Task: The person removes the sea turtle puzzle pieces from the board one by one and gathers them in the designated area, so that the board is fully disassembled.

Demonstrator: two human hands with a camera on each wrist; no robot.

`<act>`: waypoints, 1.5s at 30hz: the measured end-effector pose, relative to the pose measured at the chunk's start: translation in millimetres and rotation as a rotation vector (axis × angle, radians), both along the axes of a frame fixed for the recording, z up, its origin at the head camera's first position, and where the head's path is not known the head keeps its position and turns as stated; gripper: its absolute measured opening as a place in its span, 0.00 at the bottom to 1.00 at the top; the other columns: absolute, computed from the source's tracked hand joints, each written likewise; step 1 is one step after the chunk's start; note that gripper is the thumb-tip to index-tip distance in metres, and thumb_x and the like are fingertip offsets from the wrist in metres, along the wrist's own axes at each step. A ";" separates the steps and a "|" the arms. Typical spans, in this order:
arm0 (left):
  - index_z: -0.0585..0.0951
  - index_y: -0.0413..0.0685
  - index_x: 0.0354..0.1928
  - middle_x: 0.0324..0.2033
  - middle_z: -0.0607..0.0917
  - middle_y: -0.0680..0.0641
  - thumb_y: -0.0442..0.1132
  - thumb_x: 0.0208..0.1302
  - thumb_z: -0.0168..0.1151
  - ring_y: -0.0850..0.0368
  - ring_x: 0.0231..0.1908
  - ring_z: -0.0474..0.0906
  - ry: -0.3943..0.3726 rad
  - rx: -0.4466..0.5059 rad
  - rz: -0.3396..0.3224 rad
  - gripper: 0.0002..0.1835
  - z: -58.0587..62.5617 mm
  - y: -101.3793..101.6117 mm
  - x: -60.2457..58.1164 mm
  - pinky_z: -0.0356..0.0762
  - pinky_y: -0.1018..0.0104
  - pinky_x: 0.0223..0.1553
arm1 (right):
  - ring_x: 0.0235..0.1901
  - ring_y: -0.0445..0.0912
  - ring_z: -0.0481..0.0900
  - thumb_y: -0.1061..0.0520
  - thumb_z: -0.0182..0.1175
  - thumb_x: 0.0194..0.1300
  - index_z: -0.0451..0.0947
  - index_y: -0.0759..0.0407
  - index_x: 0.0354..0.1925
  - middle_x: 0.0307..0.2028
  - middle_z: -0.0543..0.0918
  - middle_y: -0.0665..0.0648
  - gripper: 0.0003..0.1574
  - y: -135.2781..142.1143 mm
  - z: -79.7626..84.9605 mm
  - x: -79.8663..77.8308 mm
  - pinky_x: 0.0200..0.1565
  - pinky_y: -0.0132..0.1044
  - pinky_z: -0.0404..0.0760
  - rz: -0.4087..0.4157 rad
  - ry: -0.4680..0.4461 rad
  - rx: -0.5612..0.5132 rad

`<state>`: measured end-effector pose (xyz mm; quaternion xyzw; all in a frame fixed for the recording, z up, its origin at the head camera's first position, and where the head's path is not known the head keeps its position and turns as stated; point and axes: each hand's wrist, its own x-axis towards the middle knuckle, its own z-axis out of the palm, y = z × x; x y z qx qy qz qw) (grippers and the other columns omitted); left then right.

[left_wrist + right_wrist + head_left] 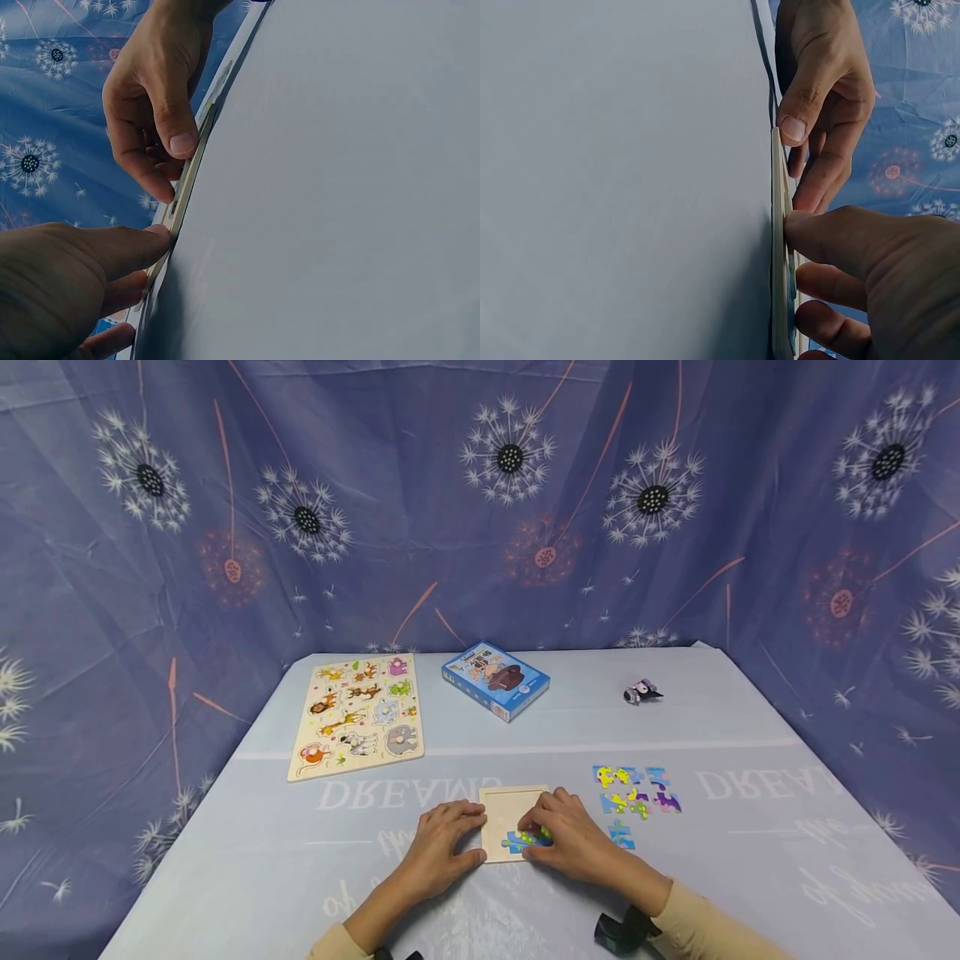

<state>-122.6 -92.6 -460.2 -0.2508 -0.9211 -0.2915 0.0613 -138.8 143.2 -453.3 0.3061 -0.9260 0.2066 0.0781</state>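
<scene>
A small wooden puzzle tray (495, 814) lies flat on the table, with blue and green jigsaw pieces (516, 843) in its lower right part. My left hand (438, 843) touches the tray's left side, its thumb near the lower corner and its fingers farther up. Over the tray's right part, my right hand (566, 837) bends its thumb and fingers around a green-dotted puzzle piece (545, 832), which the hand partly hides. In the right wrist view, the right thumb (810, 229) lies at the edge of the tray (779, 300), seen side-on.
Right of the tray lie several loose jigsaw pieces (618, 803). Farther back stand an animal peg board (352, 768) at left, a blue box (495, 679) in the middle and a small dark-and-white figurine (642, 692) at right. A patterned curtain (420, 527) hangs behind the table.
</scene>
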 end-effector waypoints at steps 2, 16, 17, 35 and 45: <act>0.81 0.44 0.52 0.56 0.79 0.50 0.41 0.51 0.69 0.48 0.59 0.70 0.000 0.000 0.001 0.24 0.0 0.0 -0.4 0.62 0.45 0.56 | 0.33 0.36 0.59 0.48 0.72 0.46 0.81 0.46 0.35 0.29 0.71 0.42 0.15 0.0 -0.1 -0.5 0.38 0.33 0.60 -0.004 -0.005 0.004; 0.81 0.44 0.52 0.56 0.79 0.50 0.41 0.51 0.69 0.48 0.59 0.70 -0.003 0.006 0.000 0.24 -1.1 0.0 -1.1 0.62 0.45 0.57 | 0.32 0.35 0.58 0.48 0.72 0.46 0.82 0.46 0.34 0.28 0.70 0.42 0.14 -0.2 0.0 -2.0 0.37 0.32 0.57 -0.007 -0.009 -0.004; 0.81 0.44 0.52 0.56 0.79 0.50 0.41 0.51 0.69 0.48 0.59 0.70 -0.003 0.006 0.001 0.24 -1.1 0.0 -1.1 0.62 0.45 0.57 | 0.32 0.35 0.58 0.47 0.72 0.46 0.82 0.46 0.34 0.28 0.70 0.42 0.14 -0.2 0.2 -2.1 0.37 0.31 0.57 -0.007 -0.006 -0.001; 0.81 0.44 0.52 0.56 0.78 0.49 0.42 0.51 0.68 0.47 0.59 0.69 -0.021 0.005 0.002 0.24 -1.0 0.1 -1.0 0.62 0.45 0.57 | 0.33 0.35 0.61 0.44 0.70 0.47 0.81 0.45 0.35 0.28 0.73 0.41 0.16 0.8 2.6 -2.1 0.41 0.35 0.61 -0.020 0.007 0.021; 0.81 0.45 0.52 0.57 0.78 0.50 0.42 0.51 0.68 0.47 0.60 0.69 -0.027 0.008 0.007 0.23 -0.4 0.3 -0.5 0.61 0.44 0.58 | 0.36 0.35 0.65 0.47 0.71 0.47 0.82 0.45 0.37 0.30 0.76 0.40 0.16 13.3 11.6 -3.7 0.41 0.35 0.63 -0.067 0.032 -0.006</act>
